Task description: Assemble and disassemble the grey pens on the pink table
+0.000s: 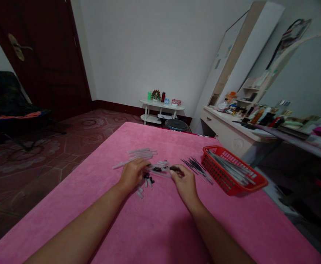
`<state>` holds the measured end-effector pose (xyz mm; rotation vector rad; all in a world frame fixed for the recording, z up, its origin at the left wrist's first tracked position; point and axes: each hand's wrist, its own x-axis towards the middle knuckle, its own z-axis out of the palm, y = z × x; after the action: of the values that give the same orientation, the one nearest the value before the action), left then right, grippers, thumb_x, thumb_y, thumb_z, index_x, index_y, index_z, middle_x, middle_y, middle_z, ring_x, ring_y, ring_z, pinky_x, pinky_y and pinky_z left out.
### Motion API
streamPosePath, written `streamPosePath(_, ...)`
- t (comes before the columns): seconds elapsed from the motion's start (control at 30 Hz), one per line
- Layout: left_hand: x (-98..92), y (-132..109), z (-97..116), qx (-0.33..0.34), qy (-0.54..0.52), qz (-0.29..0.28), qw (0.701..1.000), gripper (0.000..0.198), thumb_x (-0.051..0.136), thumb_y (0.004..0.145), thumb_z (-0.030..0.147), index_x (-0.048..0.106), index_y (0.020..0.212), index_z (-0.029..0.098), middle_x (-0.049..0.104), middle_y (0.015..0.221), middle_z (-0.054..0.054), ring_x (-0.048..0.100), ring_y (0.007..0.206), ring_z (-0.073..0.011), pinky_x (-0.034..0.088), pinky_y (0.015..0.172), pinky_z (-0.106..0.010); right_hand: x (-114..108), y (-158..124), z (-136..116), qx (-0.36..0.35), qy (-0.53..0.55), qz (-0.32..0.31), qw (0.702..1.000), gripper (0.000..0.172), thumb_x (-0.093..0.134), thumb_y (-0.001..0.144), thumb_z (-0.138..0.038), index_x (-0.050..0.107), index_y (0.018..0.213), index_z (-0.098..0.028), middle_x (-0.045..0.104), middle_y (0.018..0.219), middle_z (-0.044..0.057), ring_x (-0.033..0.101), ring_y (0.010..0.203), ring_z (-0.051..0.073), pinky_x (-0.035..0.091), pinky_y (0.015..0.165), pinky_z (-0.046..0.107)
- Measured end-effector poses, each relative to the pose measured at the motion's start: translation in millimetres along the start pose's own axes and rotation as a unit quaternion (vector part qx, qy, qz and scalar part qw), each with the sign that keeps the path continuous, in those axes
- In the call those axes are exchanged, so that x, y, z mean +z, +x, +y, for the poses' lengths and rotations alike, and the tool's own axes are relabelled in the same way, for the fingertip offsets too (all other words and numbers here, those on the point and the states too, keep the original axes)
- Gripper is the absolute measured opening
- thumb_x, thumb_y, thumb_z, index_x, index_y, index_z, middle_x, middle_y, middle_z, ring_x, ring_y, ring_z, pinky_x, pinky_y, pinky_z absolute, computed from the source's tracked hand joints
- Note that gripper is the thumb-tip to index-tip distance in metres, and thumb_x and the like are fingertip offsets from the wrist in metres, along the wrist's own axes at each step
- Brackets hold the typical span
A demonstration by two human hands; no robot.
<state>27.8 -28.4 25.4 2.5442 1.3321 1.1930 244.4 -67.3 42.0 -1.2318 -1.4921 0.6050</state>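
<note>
Over the pink cloth, my left hand (132,173) has its fingers closed round the end of a thin, pale, see-through tube (160,174). The tube stretches towards my right hand (185,180), whose thumb and fingers pinch a small dark piece (174,168). Between and under the hands lie short pale pieces and small black pieces (151,180), partly hidden by the fingers. Beyond my left hand several long pale tubes (142,152) lie side by side. To the right of my right hand lie several thin sticks with black ends (196,168).
A red plastic basket (221,182) holding many thin grey sticks (232,168) stands on the pink-covered table (108,227) at the right. Past it is a white dressing table (226,128) with bottles. A low white shelf (161,104) stands by the far wall, a folding chair (14,106) at left.
</note>
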Motion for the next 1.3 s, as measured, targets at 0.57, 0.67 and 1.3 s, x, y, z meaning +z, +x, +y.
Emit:
streamPosePath(0.57, -2.1, -0.3, 6.8, 0.006, -0.003, -0.050, 0.999, 0.028, 0.052, 0.079, 0.006, 0.068, 0.099, 0.019, 0.068, 0.090, -0.006, 0.062, 0.085, -0.0188, 0.048, 0.076, -0.029, 3.6, -0.8, 3.4, 0.024, 0.026, -0.006, 0.999, 0.014, 0.059, 0.074, -0.024, 0.066, 0.085, -0.017, 0.070, 0.083, 0.007, 0.066, 0.076, 0.020, 0.053, 0.069, 0.030)
streamPosePath(0.67, -1.3, 0.2, 7.1, 0.011, 0.000, -0.052, 0.999, 0.028, 0.053, 0.079, 0.006, 0.068, 0.099, 0.019, 0.068, 0.088, -0.006, 0.062, 0.083, -0.0187, 0.047, 0.073, -0.029, 3.8, -1.9, 3.2, 0.019, 0.017, -0.010, 1.000, 0.014, 0.059, 0.075, -0.023, 0.066, 0.086, -0.018, 0.070, 0.084, 0.006, 0.066, 0.078, 0.021, 0.053, 0.070, 0.030)
streamPosePath(1.3, -1.8, 0.3, 7.9, 0.026, 0.009, -0.070, 0.997, 0.031, 0.054, 0.076, 0.005, 0.068, 0.099, 0.020, 0.069, 0.086, -0.005, 0.062, 0.082, -0.0185, 0.047, 0.071, -0.028, 1.7, -2.3, 3.8, -0.035, -0.053, -0.015, 0.998, 0.014, 0.057, 0.076, -0.019, 0.067, 0.086, -0.018, 0.069, 0.087, 0.006, 0.064, 0.079, 0.019, 0.050, 0.071, 0.029)
